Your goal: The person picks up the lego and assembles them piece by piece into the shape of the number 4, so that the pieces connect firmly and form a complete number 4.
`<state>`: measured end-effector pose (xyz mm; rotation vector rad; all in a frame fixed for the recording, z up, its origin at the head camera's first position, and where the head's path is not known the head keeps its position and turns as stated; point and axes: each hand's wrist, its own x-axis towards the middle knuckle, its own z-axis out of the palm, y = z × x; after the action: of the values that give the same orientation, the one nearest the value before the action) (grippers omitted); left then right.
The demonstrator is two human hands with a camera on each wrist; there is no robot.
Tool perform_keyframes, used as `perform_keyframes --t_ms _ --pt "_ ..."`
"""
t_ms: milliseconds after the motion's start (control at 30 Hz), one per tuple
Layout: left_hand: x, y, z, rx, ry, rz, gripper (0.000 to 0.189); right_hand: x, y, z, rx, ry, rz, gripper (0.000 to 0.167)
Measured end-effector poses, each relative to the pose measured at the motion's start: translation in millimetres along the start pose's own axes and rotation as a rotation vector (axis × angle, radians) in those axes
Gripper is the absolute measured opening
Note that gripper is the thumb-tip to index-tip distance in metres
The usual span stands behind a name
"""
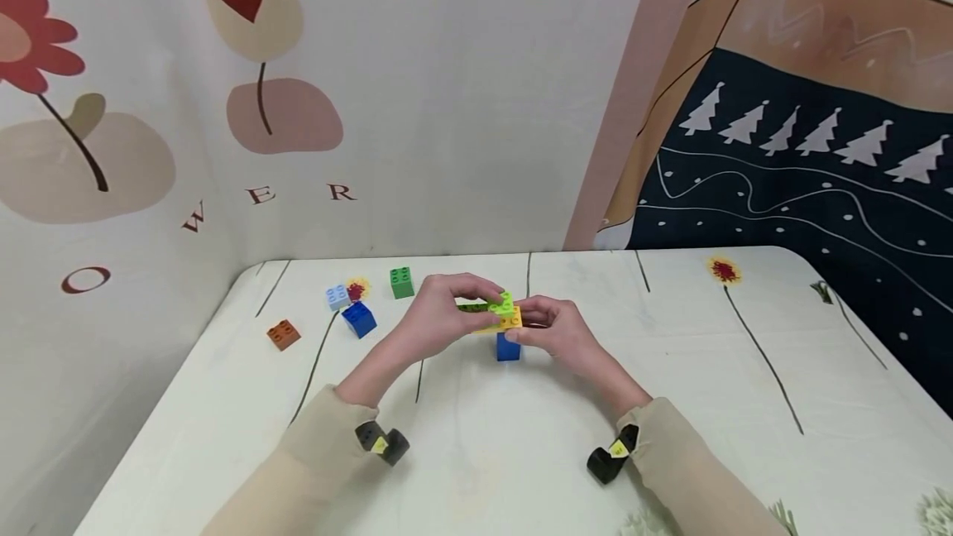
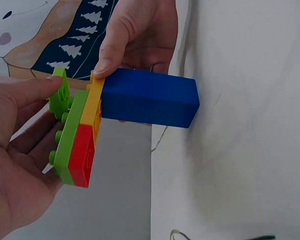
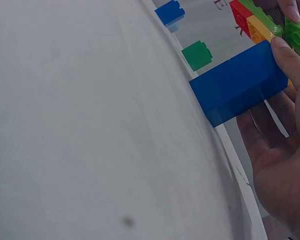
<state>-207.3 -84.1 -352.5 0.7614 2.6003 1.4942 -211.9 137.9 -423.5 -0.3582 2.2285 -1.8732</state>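
Note:
A toy-brick structure stands on the table: a blue tower (image 2: 150,97), a yellow brick (image 2: 93,102) across its top, a red brick (image 2: 82,155) level beside the yellow one, and a long green brick (image 2: 71,137) over them. My left hand (image 1: 442,317) pinches a small lime-green brick (image 2: 61,92) between thumb and fingers. In the right wrist view this brick tilts, its hollow underside showing, beside the long green one. My right hand (image 1: 560,333) grips the structure near its top, thumb against the yellow brick. Its other fingers are partly hidden behind the blue tower.
Left of the hands on the white cloth lie a green brick (image 1: 401,282), a light blue brick (image 1: 337,297), a dark blue brick (image 1: 360,319) and an orange-brown brick (image 1: 284,335). A printed curtain (image 1: 462,106) hangs behind the table's far edge.

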Motion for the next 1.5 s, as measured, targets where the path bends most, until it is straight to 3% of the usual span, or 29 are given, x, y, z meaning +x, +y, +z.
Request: perform_keyframes --t_ms 433,667,900,1267,1500 --pt "5.9 -5.8 11.4 0.036 -0.023 0.006 0.021 0.4 0 0 0.008 -0.002 0.001 0.041" --pt "5.0 -4.6 13.6 0.117 -0.037 0.050 0.019 0.4 0 0 0.016 0.002 0.005 0.041" --pt "3.4 -4.9 10.1 0.128 -0.081 0.096 0.019 0.2 -1 1 0.019 0.007 0.019 0.040" --pt "3.5 -6.0 10.3 0.120 -0.056 0.111 0.017 0.7 -3 0 0.022 0.011 0.028 0.041" --pt "2.7 -8.3 11.2 0.152 -0.047 0.157 0.017 0.4 -2 0 0.020 0.012 0.037 0.041"
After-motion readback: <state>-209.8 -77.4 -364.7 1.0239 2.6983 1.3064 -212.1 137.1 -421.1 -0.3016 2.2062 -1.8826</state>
